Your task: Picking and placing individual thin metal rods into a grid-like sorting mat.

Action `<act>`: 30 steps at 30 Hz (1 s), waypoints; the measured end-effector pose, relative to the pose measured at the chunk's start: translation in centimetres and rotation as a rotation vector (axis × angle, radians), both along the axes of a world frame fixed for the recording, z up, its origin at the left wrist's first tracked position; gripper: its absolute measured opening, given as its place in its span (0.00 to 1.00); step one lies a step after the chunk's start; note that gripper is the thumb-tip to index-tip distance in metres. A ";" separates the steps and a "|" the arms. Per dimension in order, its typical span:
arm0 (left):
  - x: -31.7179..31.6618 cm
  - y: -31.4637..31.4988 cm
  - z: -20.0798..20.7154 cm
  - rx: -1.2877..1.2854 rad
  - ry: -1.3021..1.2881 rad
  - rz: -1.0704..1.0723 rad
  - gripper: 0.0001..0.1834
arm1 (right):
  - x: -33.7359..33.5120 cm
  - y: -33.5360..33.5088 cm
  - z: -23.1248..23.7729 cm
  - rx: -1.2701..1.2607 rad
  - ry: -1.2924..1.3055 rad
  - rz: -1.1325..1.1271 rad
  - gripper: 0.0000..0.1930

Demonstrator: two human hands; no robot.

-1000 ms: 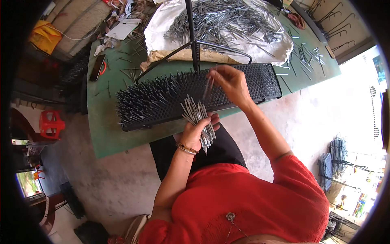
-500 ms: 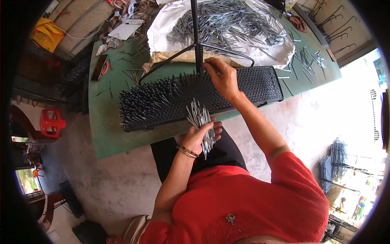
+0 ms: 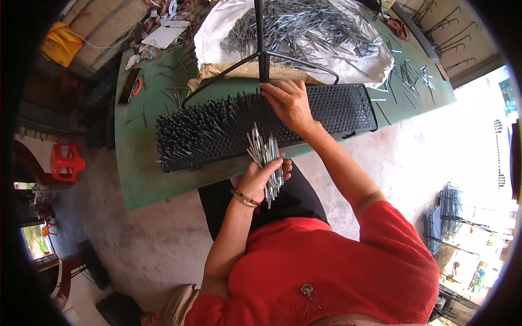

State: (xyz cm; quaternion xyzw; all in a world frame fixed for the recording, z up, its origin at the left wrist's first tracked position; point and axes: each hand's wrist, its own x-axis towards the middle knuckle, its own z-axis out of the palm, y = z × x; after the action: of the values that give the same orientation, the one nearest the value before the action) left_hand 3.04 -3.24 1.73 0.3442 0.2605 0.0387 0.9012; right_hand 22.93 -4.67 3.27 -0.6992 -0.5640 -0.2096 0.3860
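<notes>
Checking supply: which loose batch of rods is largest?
The heap on the white sheet; the bundle in the left hand and rods scattered on the green table are far smaller.

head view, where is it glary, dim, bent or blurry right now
Head view: the pale floor burns out toward white at right; head view: upper left is dim, and the left edge of the green tabletop bows slightly; head view: thin silver metal rods in the left hand look fairly sharp.

Right hand [image 3: 293, 107] now farther left over the black perforated rack [image 3: 342, 111], fingers [image 3: 275, 92] nearer the upright post [image 3: 259, 30]
</notes>
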 end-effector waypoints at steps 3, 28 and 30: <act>0.0 0.2 0.1 0.017 0.000 -0.010 0.12 | 0.1 0.1 0.4 0.006 -0.036 0.008 0.13; 1.1 -0.5 0.0 -0.094 -0.089 0.087 0.13 | -1.8 -6.5 2.7 -0.442 1.279 0.286 0.09; 0.7 -0.3 -1.0 -0.107 -0.046 0.071 0.16 | -1.1 -5.9 2.7 -0.222 1.289 0.332 0.10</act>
State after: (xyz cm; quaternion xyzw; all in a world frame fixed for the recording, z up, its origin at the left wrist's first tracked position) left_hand 3.78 -3.57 0.70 0.2852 0.2537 0.0646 0.9220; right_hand 21.79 -10.58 5.93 -0.6241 -0.3393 0.3708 0.5983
